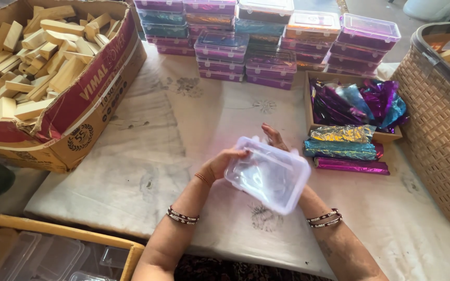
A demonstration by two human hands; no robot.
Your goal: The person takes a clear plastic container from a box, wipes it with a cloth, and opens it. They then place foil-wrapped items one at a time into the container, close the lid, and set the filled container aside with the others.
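So the person's got a clear plastic box held up just over the surface, tipped at an angle. Left hand has its fingers curled over the near-left rim, gripping it; right hand is mostly hidden behind the box, looks like it's propping the far side with the fingers loosely spread, but I can't really tell how tight that hold is. My guess at what could go wrong: the box is slick and only pinched at the edges, so it could slide out and drop onto the cloth, or the lid could pop off if it's squeezed too hard. The surface is covered in a pale printed cloth, kinda wrinkled. Around it: a cardboard carton of wooden blocks on the left, stacks of filled lidded boxes along the back, a tray of shiny foil sheets, a few foil-wrapped bars just beside it, and a woven basket on the right.
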